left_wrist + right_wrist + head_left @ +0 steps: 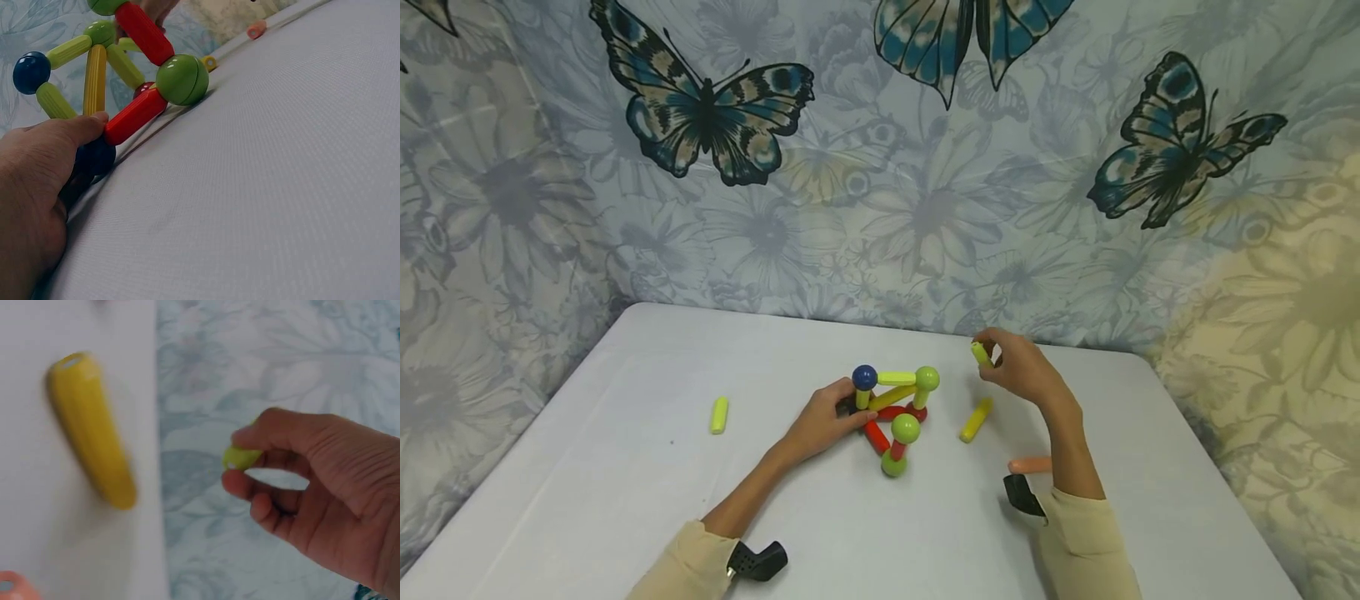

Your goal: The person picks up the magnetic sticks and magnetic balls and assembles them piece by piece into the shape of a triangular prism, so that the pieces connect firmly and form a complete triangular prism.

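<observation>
A structure of coloured balls and rods stands on the table, with a navy ball (864,377) and a light-green ball (927,378) on top, joined by a lime rod (897,378). Lower down run red rods (136,116) and a yellow rod (95,78). My left hand (823,422) grips the structure at its lower left, thumb against a dark blue ball (99,156). Right of the structure and raised above the table, my right hand (1022,367) pinches a short lime-green rod (981,354) between thumb and fingers. Its far end is hidden by the fingers.
A yellow rod (975,419) lies between the structure and my right arm. Beside the right wrist is an orange rod (1029,465), partly covered. One lime rod (719,415) lies at the left of the white table (587,467). Butterfly-print cloth (925,208) hangs behind the table.
</observation>
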Tool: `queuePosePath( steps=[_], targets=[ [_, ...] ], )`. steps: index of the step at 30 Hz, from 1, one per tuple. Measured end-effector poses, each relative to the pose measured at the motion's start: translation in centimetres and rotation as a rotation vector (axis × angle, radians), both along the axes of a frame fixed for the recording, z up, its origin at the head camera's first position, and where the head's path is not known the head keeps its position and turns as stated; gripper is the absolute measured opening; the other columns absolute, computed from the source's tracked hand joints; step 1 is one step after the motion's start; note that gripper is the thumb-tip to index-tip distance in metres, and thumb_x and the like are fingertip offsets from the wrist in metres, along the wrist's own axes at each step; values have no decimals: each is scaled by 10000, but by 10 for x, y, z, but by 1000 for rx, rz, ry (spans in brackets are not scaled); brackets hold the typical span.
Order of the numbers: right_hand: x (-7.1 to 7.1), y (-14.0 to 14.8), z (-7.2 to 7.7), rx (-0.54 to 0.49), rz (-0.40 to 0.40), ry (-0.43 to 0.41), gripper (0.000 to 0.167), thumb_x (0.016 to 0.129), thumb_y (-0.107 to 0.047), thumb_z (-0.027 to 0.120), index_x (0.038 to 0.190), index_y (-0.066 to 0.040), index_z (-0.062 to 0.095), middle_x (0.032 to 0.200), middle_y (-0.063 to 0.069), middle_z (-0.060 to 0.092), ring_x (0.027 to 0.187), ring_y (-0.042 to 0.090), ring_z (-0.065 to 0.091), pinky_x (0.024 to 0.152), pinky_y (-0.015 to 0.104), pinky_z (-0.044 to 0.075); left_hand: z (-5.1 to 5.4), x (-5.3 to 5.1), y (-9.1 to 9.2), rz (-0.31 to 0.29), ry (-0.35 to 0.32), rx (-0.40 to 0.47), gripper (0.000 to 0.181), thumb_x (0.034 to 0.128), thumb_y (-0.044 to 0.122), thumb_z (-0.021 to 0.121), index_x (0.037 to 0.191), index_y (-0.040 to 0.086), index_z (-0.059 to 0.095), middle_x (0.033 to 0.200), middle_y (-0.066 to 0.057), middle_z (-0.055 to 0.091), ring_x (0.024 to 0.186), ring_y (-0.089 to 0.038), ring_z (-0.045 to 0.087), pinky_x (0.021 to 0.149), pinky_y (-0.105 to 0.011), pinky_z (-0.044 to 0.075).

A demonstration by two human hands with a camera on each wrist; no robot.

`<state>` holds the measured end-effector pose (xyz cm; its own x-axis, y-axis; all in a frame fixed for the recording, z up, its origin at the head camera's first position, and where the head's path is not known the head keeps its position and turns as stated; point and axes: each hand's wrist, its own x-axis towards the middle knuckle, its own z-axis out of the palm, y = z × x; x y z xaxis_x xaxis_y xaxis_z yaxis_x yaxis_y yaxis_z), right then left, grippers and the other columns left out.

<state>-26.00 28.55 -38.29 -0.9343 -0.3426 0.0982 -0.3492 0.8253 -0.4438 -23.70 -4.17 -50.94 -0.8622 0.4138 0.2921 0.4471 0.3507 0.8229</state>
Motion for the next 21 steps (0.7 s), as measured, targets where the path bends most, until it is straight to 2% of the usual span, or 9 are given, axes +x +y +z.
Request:
queuePosePath(
  steps=[3, 6, 9, 13, 17, 21],
  targets=[
    [15, -8, 19, -55, 104, 49, 309, 891, 50, 716, 1197, 6, 696, 1070, 138, 710, 828, 192, 628, 698, 268, 518, 1, 1, 1, -12, -4, 4, 250, 948, 228, 778, 1148, 112, 683, 1109, -34, 697, 1020, -126, 615, 974, -284, 534],
    [29, -21, 35, -33, 229, 67, 287, 889, 56, 731, 1145, -75, 742, 1062, 39, 694, 853, 170, 592, 713, 244, 508, 0, 0, 1, -14, 1, 1, 248, 950, 231, 774, 1150, 116, 683, 1113, -32, 699, 1023, -122, 616, 979, -285, 535],
    [39, -38, 45, 10, 364, 49, 294, 883, 42, 755, 1112, -142, 754, 1070, -39, 686, 898, 142, 599, 763, 240, 538, 0, 0, 1, -11, 12, -2, 239, 949, 224, 774, 1143, 116, 687, 1105, -30, 702, 1017, -118, 618, 968, -281, 534],
    [44, -56, 47, 81, 465, 70, 288, 854, 15, 811, 1058, -181, 759, 1069, -85, 698, 998, 115, 604, 879, 306, 563, 0, -1, 0, -7, 20, -2, 234, 946, 211, 775, 1140, 113, 688, 1095, -32, 702, 1006, -116, 616, 950, -268, 531],
    [43, -68, 42, 176, 496, 148, 279, 812, -22, 873, 993, -212, 780, 1039, -106, 708, 1014, 120, 566, 908, 344, 541, -1, -2, -1, -4, 19, 6, 230, 944, 199, 776, 1134, 107, 684, 1085, -35, 699, 997, -115, 610, 939, -257, 528],
    [41, -74, 35, 224, 519, 154, 257, 792, -64, 905, 940, -241, 791, 1036, -94, 680, 995, 113, 535, 896, 319, 534, -3, -2, 0, -5, 14, 16, 220, 942, 195, 781, 1121, 110, 684, 1075, -31, 696, 994, -115, 612, 937, -252, 527]
  ],
)
